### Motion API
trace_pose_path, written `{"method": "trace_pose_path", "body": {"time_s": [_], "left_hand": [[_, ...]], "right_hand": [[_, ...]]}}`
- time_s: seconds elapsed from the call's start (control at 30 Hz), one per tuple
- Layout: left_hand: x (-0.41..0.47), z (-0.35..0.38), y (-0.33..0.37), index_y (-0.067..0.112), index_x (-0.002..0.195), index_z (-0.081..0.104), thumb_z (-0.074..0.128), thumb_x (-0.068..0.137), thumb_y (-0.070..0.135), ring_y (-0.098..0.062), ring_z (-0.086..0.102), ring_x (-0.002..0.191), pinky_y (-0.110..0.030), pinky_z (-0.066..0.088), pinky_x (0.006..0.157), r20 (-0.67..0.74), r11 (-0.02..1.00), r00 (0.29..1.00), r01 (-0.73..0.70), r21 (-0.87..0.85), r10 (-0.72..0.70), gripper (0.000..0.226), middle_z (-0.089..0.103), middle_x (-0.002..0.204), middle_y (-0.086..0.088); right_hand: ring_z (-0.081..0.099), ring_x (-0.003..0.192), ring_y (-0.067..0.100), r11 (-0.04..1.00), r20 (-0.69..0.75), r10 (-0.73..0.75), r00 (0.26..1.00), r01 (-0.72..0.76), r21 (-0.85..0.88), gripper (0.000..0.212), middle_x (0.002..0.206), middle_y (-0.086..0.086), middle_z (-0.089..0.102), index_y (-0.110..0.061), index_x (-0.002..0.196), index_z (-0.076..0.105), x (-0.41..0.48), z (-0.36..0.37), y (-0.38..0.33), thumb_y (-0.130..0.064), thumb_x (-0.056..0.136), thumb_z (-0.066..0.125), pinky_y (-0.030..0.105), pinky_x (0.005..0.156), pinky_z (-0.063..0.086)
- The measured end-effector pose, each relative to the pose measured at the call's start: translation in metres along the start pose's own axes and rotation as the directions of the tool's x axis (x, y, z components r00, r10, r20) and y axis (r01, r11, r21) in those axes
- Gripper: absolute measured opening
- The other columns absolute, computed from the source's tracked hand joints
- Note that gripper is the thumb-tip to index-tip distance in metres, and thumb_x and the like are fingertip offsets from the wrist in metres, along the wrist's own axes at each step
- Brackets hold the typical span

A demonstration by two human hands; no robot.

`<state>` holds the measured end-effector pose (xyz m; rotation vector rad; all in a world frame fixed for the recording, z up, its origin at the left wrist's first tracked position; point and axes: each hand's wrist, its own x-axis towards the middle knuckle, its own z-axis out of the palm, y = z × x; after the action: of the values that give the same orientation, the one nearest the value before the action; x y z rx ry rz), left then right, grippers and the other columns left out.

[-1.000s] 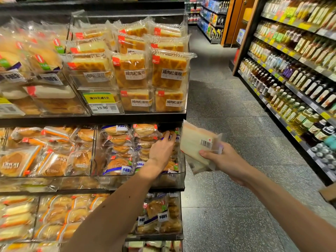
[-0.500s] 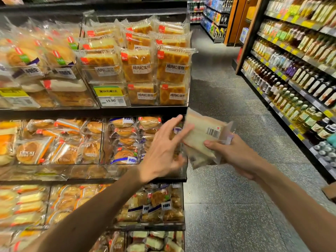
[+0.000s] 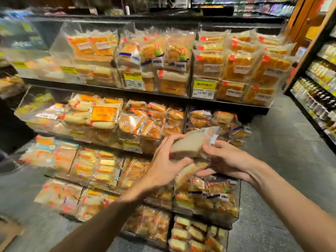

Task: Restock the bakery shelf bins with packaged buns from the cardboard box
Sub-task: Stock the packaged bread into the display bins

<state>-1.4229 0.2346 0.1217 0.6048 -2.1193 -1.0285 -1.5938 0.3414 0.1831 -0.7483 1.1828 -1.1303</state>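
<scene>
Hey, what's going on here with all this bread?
A person stands at a bakery shelf holding wrapped bread packs with both hands. The right hand grips them from the right, and the left hand pinches the top pack's left edge between fingers and thumb. The packs are in the air in front of the shelf, not yet in any of the clear bins, most of which look well filled.
</scene>
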Motion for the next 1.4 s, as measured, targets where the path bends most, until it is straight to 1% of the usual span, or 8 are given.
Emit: {"method": "trace_pose_path", "body": {"time_s": [0.23, 0.4, 0.57, 0.67, 0.83, 1.03, 1.23, 1.4], "left_hand": [[-0.086, -0.104, -0.031, 0.031, 0.115, 0.058, 0.067, 0.077, 0.047, -0.012, 0.065, 0.105, -0.031, 0.051, 0.091, -0.187, 0.922, 0.928, 0.264, -0.282, -0.323, 0.042, 0.069, 0.112, 0.003], [-0.109, -0.169, -0.053, 0.025, 0.138, 0.054, 0.062, 0.063, 0.085, -0.016, 0.059, 0.121, -0.043, 0.041, 0.111, -0.406, 0.722, 0.625, 0.409, -0.558, -0.667, 0.096, 0.062, 0.134, 0.000], [-0.108, -0.223, -0.069, 0.027, 0.121, 0.059, 0.050, 0.102, 0.028, -0.017, 0.065, 0.101, -0.034, 0.052, 0.093, -0.483, 0.710, 0.556, 0.318, -0.629, -0.677, 0.021, 0.068, 0.113, -0.004], [-0.105, -0.258, -0.097, 0.004, 0.129, 0.058, 0.047, 0.088, 0.063, -0.025, 0.058, 0.095, -0.037, 0.049, 0.091, -0.475, 0.666, 0.467, 0.503, -0.551, -0.746, 0.073, 0.064, 0.119, -0.018], [-0.086, -0.294, -0.141, 0.012, 0.109, 0.067, 0.051, 0.100, 0.046, -0.014, 0.067, 0.071, -0.042, 0.054, 0.079, -0.383, 0.576, 0.468, 0.393, -0.717, -0.797, 0.039, 0.071, 0.080, -0.001], [-0.044, -0.334, -0.177, 0.019, 0.104, 0.065, 0.044, 0.102, 0.043, -0.017, 0.072, 0.072, -0.038, 0.051, 0.073, -0.294, 0.503, 0.478, 0.399, -0.767, -0.828, 0.032, 0.076, 0.083, -0.001], [-0.016, -0.373, -0.210, 0.014, 0.094, 0.067, 0.055, 0.098, 0.037, -0.041, 0.064, 0.101, -0.031, 0.048, 0.058, -0.236, 0.439, 0.456, 0.412, -0.798, -0.858, 0.026, 0.072, 0.090, -0.011], [-0.016, -0.422, -0.248, 0.005, 0.103, 0.063, 0.066, 0.088, 0.009, -0.035, 0.059, 0.089, -0.057, 0.051, 0.092, -0.257, 0.441, 0.440, 0.391, -0.807, -0.860, 0.016, 0.064, 0.087, -0.018]], "right_hand": [[0.069, 0.109, 0.029, 0.998, 0.209, 0.051, 0.977, -0.040, -0.053, 0.079, 0.118, 0.016, 0.071, -0.014, 0.104, 0.078, 0.052, 0.124, 0.030, -0.058, 0.040, 0.094, 0.046, 0.081, 0.060], [0.071, 0.082, 0.021, 0.983, 0.125, 0.101, 0.987, -0.079, -0.168, 0.047, 0.101, 0.011, 0.075, -0.010, 0.122, 0.066, 0.088, 0.185, 0.043, -0.013, 0.076, 0.076, 0.035, 0.064, 0.062], [0.068, 0.075, 0.023, 0.988, 0.063, 0.054, 0.997, -0.044, -0.149, 0.048, 0.095, 0.009, 0.072, -0.020, 0.123, 0.064, 0.134, 0.209, 0.046, 0.009, 0.085, 0.066, 0.037, 0.061, 0.060], [0.070, 0.079, 0.024, 0.990, -0.017, 0.034, 0.999, -0.036, -0.133, 0.060, 0.107, 0.013, 0.071, -0.023, 0.129, 0.058, 0.172, 0.220, 0.046, 0.011, 0.081, 0.069, 0.037, 0.062, 0.059], [0.069, 0.070, 0.019, 0.988, 0.024, 0.077, 0.997, -0.073, -0.138, 0.032, 0.090, 0.012, 0.074, -0.004, 0.117, 0.066, 0.233, 0.234, 0.042, 0.007, 0.088, 0.061, 0.025, 0.056, 0.056], [0.069, 0.088, 0.031, 0.985, -0.091, 0.148, 0.985, -0.138, 0.105, 0.032, 0.105, 0.024, 0.072, 0.007, 0.119, 0.059, 0.309, 0.245, 0.029, 0.007, 0.087, 0.062, 0.038, 0.074, 0.060], [0.069, 0.097, 0.033, 0.981, -0.014, 0.093, 0.996, -0.089, 0.171, 0.038, 0.110, 0.021, 0.072, -0.009, 0.118, 0.066, 0.355, 0.277, 0.007, 0.010, 0.086, 0.060, 0.036, 0.079, 0.056], [0.073, 0.090, 0.025, 0.993, 0.021, 0.034, 0.999, -0.036, 0.109, 0.045, 0.106, 0.013, 0.075, -0.024, 0.117, 0.065, 0.393, 0.317, 0.003, 0.009, 0.087, 0.061, 0.034, 0.074, 0.060]]}}
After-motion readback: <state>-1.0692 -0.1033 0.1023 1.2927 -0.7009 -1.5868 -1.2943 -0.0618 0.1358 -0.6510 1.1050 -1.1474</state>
